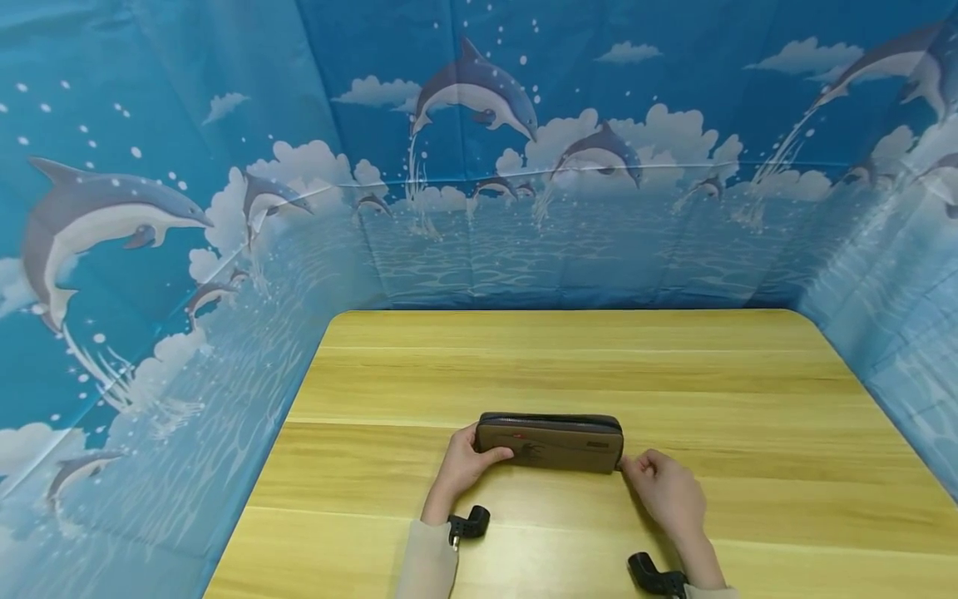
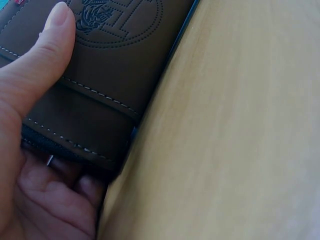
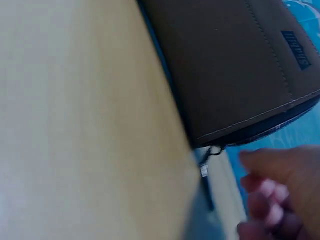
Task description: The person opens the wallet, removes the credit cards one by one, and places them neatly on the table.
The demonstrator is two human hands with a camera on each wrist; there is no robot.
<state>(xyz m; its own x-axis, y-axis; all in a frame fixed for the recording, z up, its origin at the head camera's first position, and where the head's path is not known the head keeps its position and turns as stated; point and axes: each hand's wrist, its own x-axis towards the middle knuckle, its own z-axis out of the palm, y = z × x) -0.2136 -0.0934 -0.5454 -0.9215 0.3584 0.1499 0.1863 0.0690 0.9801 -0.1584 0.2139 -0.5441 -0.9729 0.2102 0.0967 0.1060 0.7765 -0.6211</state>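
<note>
A brown zip-around wallet (image 1: 550, 443) stands on its long edge, its zip side up and parted along the top and right end. My left hand (image 1: 466, 459) grips its left end. In the left wrist view the thumb (image 2: 50, 52) lies across the embossed, stitched front, with the fingers partly hidden behind. My right hand (image 1: 668, 492) is beside the lower right corner, fingers loosely bent and holding nothing. In the right wrist view the zipper pull (image 3: 205, 172) hangs free from that corner, a little apart from the right fingertips (image 3: 248, 159).
The wood-grain table (image 1: 404, 358) has rounded far corners. Around it hangs a blue curtain (image 1: 464, 249) printed with dolphins, close to the back and side edges. Black wrist mounts (image 1: 469, 522) are worn at both wrists.
</note>
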